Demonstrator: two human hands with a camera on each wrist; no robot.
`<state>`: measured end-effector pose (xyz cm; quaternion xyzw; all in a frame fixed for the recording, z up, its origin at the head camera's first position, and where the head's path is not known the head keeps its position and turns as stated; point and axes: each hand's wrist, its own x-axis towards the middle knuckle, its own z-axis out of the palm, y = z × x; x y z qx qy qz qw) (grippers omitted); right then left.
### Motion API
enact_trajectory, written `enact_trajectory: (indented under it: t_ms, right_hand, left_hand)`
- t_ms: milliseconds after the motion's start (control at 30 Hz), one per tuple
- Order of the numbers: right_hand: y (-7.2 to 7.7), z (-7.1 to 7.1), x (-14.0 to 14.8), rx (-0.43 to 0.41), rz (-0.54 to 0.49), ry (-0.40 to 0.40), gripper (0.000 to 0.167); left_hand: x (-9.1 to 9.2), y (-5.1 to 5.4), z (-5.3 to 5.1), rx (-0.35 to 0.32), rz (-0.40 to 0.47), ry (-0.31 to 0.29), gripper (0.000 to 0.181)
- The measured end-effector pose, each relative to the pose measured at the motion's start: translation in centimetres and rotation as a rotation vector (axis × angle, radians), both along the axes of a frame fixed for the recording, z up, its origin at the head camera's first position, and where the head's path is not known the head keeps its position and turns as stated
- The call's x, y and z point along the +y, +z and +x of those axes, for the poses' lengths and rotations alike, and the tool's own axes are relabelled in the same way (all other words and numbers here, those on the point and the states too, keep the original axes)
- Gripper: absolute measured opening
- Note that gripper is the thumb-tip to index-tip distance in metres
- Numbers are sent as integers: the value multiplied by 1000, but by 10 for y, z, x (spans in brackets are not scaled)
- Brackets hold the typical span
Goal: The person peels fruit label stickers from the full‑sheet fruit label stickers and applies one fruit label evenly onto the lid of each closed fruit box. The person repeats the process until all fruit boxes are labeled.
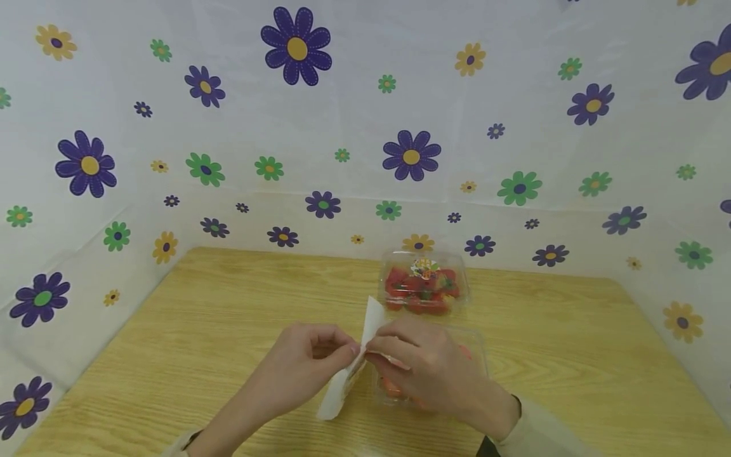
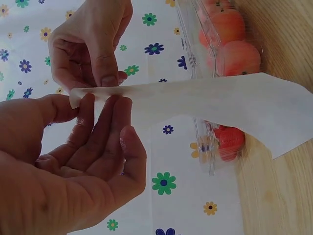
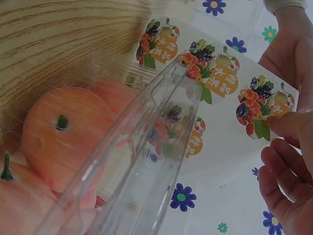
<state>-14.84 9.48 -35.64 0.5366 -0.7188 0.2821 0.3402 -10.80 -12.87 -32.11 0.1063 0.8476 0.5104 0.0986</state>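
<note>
A white sheet of fruit-label stickers (image 3: 215, 73) stands on edge between my hands, its printed side turned to the right. My left hand (image 1: 291, 368) pinches its upper edge between thumb and fingers. Opposite it, my right hand (image 1: 425, 362) pinches the same edge, its thumb over a fruit sticker (image 3: 261, 105) at the sheet's corner; whether that sticker is lifted, I cannot tell. Below the right hand lies a clear plastic box (image 1: 484, 358) of orange-pink round fruit (image 3: 68, 132) with green stems, partly hidden by the hand.
Behind that box, a clear lidded box of strawberries (image 1: 422, 295) carries a fruit sticker (image 1: 425, 270) on its lid. The wood-grain table (image 1: 228, 304) meets a flower-printed white curtain (image 1: 342, 114) at the back and sides.
</note>
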Motion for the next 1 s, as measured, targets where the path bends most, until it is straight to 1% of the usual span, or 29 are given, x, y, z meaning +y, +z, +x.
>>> enact_trajectory:
  t_ms: [200,300,367,500,600,667,767,900,1000]
  right_hand:
    - [-1,1,0,14,12,-11,31]
    - [-1,3,1,13,29,-16,30]
    - [-2,3,1,16,42,-19,31]
    - [-1,5,2,10,81,-44,25]
    - [-1,5,2,11,106,-49,22]
    - [-1,5,3,19,113,-38,22]
    - [-2,4,3,36,120,-16,24]
    - [-4,4,4,49,130,-3,20]
    - [-4,4,5,50,134,3,13]
  left_hand:
    - [-1,-1,0,-30,37,-24,25]
    - [-1,-2,0,-38,33,-18,26]
    - [0,-2,-1,-50,24,-5,25]
    - [1,-3,-1,-66,13,9,24]
    - [2,-3,-1,-67,-14,12,23]
    - [2,-3,-1,-70,-38,13,22]
    - [2,-3,-2,-67,-55,-6,22]
    - [0,-5,-4,-73,-27,-32,20]
    - [-1,-6,-4,-106,29,-48,20]
